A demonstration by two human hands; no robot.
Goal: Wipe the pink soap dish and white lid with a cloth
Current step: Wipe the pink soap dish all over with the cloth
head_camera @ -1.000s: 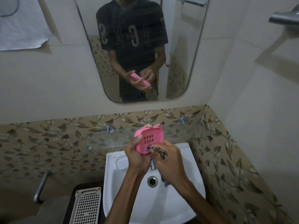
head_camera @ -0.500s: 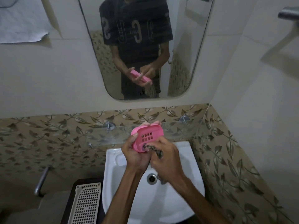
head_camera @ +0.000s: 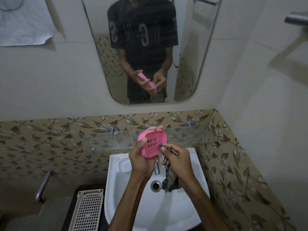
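My left hand (head_camera: 140, 161) grips the pink soap dish (head_camera: 152, 144) above the sink, its slotted side tilted toward me, thumb on the near face and fingertips over the far rim. My right hand (head_camera: 177, 160) holds a dark patterned cloth (head_camera: 170, 178) bunched in its fingers. One corner of the cloth touches the dish's right edge and the rest hangs down over the basin. A white perforated lid (head_camera: 87, 212) lies on a dark surface at the lower left.
A white sink (head_camera: 166, 212) with a drain (head_camera: 156, 185) and a metal tap (head_camera: 156, 168) sits below my hands. A glass shelf (head_camera: 116, 139) runs along the tiled wall under a mirror (head_camera: 150, 47). A metal handle (head_camera: 42, 185) sticks out at the left.
The cloth has slid off the dish's slotted face to its right edge, and more of it now hangs loose below my right hand. The dish stays in my left hand.
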